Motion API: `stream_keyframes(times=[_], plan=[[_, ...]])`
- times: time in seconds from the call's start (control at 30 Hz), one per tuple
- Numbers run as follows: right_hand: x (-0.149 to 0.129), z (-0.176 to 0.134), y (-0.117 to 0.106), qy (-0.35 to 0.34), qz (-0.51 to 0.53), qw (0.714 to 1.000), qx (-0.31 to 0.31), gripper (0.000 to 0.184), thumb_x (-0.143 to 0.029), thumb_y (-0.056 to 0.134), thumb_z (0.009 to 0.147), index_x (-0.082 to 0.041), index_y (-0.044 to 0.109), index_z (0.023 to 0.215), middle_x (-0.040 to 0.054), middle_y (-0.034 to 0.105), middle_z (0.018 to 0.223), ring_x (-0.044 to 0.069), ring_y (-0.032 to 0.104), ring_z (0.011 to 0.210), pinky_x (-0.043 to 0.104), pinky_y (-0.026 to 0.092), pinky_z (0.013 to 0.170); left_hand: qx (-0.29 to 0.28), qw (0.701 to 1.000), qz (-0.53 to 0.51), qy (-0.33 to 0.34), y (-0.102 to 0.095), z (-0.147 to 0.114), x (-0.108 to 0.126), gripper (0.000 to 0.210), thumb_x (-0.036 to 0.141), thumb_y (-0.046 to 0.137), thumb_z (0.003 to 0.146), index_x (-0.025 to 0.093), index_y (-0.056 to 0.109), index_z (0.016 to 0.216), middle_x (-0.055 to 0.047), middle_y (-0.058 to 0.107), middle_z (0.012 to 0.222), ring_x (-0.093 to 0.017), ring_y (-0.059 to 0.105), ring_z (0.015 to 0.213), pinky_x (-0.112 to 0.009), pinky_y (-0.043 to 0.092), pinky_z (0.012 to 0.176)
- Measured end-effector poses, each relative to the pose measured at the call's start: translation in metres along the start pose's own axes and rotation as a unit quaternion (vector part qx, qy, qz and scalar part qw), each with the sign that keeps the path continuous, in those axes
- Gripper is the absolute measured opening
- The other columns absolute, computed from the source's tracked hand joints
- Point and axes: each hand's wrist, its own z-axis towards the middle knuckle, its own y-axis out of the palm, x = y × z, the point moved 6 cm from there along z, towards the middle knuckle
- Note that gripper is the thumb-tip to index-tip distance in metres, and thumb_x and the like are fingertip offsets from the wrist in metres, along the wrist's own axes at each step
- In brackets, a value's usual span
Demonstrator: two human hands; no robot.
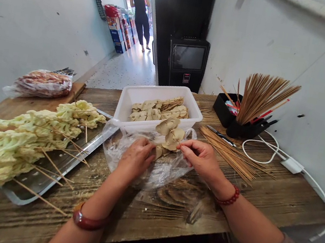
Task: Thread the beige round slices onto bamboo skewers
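My right hand (198, 157) pinches a thin wooden skewer, its fingers closed. Threaded on that skewer are flat, round beige slices (174, 136), raised above a clear plastic bag (120, 147). My left hand (139, 155) reaches over the bag with its fingers bent together at another beige slice (160, 151); its fingertips partly cover that slice. Just behind the hands stands a white plastic tub (161, 90) with several skewers of the same beige slices lying in it.
Skewered cauliflower (38, 129) lies on a metal tray (95, 143) to the left. A bagged reddish food (43, 83) rests on a board behind it. To the right are loose skewers (229, 152), a black holder (239, 129) full of skewers, and a white cable (322, 195). A person (140, 8) stands in the doorway.
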Motion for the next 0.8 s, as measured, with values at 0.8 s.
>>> stream_keyframes(times=[0.8], plan=[[0.003, -0.005, 0.008, 0.05, 0.077, 0.996, -0.021, 0.028, -0.041, 0.065, 0.08, -0.015, 0.072, 0.082, -0.0049, 0.049, 0.053, 0.005, 0.039, 0.04, 0.019, 0.03, 0.039, 0.14, 0.674, -0.682, -0.246, -0.023, -0.007, -0.024, 0.057, 0.012, 0.084, 0.061, 0.015, 0.063, 0.114, -0.001, 0.07, 0.079, -0.011, 0.065, 0.062, -0.02, 0.054, 0.055]])
